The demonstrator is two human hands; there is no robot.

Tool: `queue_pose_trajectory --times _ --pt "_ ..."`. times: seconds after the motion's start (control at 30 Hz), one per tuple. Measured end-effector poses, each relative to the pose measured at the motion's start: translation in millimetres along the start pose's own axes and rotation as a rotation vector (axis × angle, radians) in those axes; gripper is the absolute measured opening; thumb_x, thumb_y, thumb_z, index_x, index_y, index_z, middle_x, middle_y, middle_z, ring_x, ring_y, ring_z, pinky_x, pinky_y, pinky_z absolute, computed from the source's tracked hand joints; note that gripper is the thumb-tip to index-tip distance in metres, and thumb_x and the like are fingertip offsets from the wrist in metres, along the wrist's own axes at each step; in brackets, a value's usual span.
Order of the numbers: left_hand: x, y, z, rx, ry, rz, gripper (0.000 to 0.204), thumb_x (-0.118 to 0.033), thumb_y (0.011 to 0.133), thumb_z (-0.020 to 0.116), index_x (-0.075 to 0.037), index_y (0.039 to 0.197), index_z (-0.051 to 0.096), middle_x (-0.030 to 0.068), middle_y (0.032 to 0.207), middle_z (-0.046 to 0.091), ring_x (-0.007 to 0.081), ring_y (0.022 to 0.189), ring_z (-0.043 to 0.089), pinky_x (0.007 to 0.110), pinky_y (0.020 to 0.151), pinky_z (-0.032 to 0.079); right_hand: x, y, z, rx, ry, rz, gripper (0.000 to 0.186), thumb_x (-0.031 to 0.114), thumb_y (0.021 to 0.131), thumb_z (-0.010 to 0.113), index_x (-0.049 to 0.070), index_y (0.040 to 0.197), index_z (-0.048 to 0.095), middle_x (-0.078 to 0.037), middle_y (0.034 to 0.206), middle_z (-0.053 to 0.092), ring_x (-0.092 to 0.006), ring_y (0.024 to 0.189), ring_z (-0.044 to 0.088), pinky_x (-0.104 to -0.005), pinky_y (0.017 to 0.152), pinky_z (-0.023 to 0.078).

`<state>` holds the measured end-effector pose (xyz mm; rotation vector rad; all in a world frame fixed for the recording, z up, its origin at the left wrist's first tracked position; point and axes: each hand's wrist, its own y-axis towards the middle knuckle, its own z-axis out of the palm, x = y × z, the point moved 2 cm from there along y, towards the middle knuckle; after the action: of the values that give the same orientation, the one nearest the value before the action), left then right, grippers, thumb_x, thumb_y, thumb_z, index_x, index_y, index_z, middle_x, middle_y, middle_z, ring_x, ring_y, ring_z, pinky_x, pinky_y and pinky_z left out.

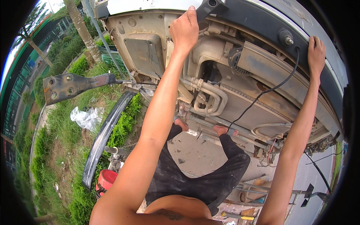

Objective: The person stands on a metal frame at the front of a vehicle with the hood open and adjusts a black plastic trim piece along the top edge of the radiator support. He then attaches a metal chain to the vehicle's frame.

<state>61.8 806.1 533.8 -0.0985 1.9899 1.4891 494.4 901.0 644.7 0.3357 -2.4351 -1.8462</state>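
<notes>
Up at the vehicle's open front, my left hand (184, 33) is closed in a fist, its thumb upward, on the end of a black bracket-like part (207, 9) with a round hole. The fingers' far side is hidden. My right hand (317, 56) reaches up to the far right, fingers curled over the edge of a long dark panel (258, 26) running across the vehicle's front. Between my hands, a round black fitting with a metal shaft (287, 38) sticks out of that panel. Beside it a black cable (277, 88) leaves the panel and hangs down toward my foot.
Behind the panel sit a radiator (245, 107), bent metal pipes (214, 98) and a dusty cover plate (144, 54). A rusty bracket arm (77, 85) juts out left. On the grass lie a long dark bumper strip (107, 140) and white plastic (86, 118). Red equipment (107, 179) stands near my left arm.
</notes>
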Motion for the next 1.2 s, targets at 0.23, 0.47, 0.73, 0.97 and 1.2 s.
queue_pose_trajectory --times 0.23,0.47,0.73,0.97,1.2 --pt "-0.7 0.5 -0.2 0.048 -0.030 -0.064 0.064 -0.048 0.102 0.029 0.000 0.078 0.065 0.0239 0.070 0.062 0.0480 0.075 0.057 0.053 0.071 0.043 0.3 1.1 -1.3 0.023 -0.002 0.010 0.036 0.036 0.099 0.044 0.011 0.116 0.063 -0.010 0.114 0.062 -0.0300 0.114 0.054 -0.0410 0.094 0.044" --pt "0.0 0.4 0.0 0.005 -0.011 -0.006 0.057 -0.042 0.103 0.032 -0.002 0.076 0.064 0.0231 0.066 0.062 0.0465 0.066 0.059 0.053 0.063 0.044 2.1 -0.3 -1.5 0.007 0.008 0.012 0.036 0.036 0.099 0.044 0.011 0.116 0.063 -0.010 0.113 0.062 -0.0296 0.114 0.054 -0.0409 0.094 0.044" --pt "-0.7 0.1 -0.2 0.014 -0.012 -0.011 0.058 -0.043 0.103 0.032 -0.003 0.077 0.064 0.0225 0.067 0.063 0.0461 0.067 0.060 0.053 0.064 0.045 2.1 -0.3 -1.5 0.021 -0.010 0.030 0.037 0.037 0.099 0.043 0.011 0.117 0.063 -0.010 0.114 0.061 -0.0293 0.115 0.053 -0.0412 0.095 0.044" --pt "-0.5 0.2 0.0 -0.006 -0.008 -0.001 0.058 -0.043 0.103 0.032 -0.003 0.077 0.064 0.0221 0.066 0.063 0.0461 0.067 0.060 0.053 0.064 0.045 3.2 -0.7 -2.1 0.009 0.002 0.018 0.037 0.037 0.099 0.043 0.011 0.117 0.063 -0.010 0.114 0.061 -0.0294 0.115 0.053 -0.0416 0.094 0.044" --pt "-2.0 0.0 -1.4 0.045 -0.028 -0.060 0.064 -0.047 0.103 0.029 0.000 0.079 0.066 0.0247 0.072 0.063 0.0485 0.076 0.058 0.054 0.070 0.043 4.1 -0.4 -2.9 0.013 -0.004 0.023 0.036 0.037 0.099 0.044 0.011 0.116 0.063 -0.010 0.113 0.062 -0.0300 0.115 0.054 -0.0420 0.094 0.044"
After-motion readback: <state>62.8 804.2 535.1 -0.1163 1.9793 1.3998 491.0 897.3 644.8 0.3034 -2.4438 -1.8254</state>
